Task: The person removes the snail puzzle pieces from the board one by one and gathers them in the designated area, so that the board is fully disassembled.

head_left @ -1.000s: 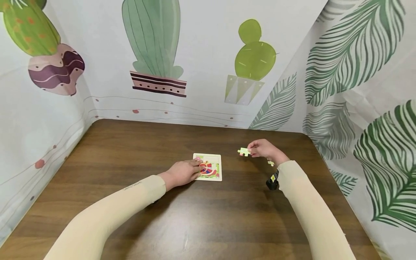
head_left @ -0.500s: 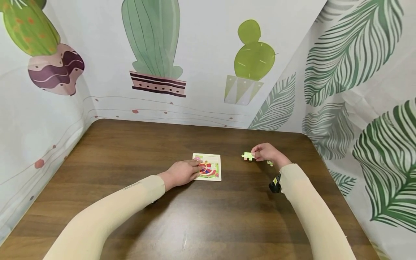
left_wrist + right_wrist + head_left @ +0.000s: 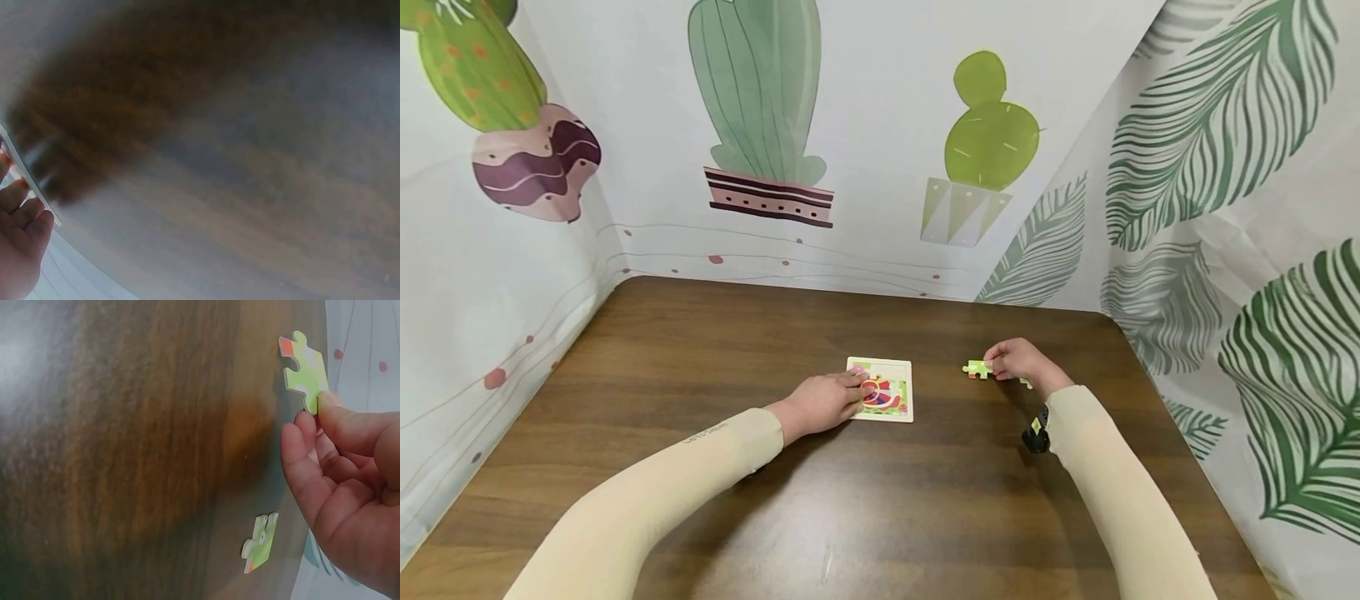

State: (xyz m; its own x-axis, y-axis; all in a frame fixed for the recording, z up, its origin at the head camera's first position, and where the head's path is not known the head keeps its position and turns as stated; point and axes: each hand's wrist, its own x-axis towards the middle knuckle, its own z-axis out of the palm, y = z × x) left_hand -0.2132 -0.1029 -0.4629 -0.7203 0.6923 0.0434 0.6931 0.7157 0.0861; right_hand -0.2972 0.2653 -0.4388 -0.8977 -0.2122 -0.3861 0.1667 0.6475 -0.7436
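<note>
A small square jigsaw puzzle (image 3: 895, 397) in a pale frame lies mid-table, showing a red and yellow picture on green. Fingers fairly straight, my left hand (image 3: 820, 403) rests on its left side and covers part of it; the left wrist view catches only the fingers at the frame's edge. To the right, my right hand (image 3: 1021, 362) pinches a green puzzle piece (image 3: 976, 369) with a red corner between thumb and fingers. That piece (image 3: 306, 374) appears close over the table in the right wrist view. Another green piece (image 3: 261, 542) lies on the table below this hand.
The brown wooden table (image 3: 820, 517) meets a white wall cloth (image 3: 880, 167) printed with cacti and leaves at the back and sides. A black device (image 3: 1036, 435) is strapped at the right wrist, under the cream sleeve (image 3: 1105, 467).
My right hand has come slightly right and nearer with the pinched puzzle piece, now closer to the loose piece. My left hand stays on the puzzle.
</note>
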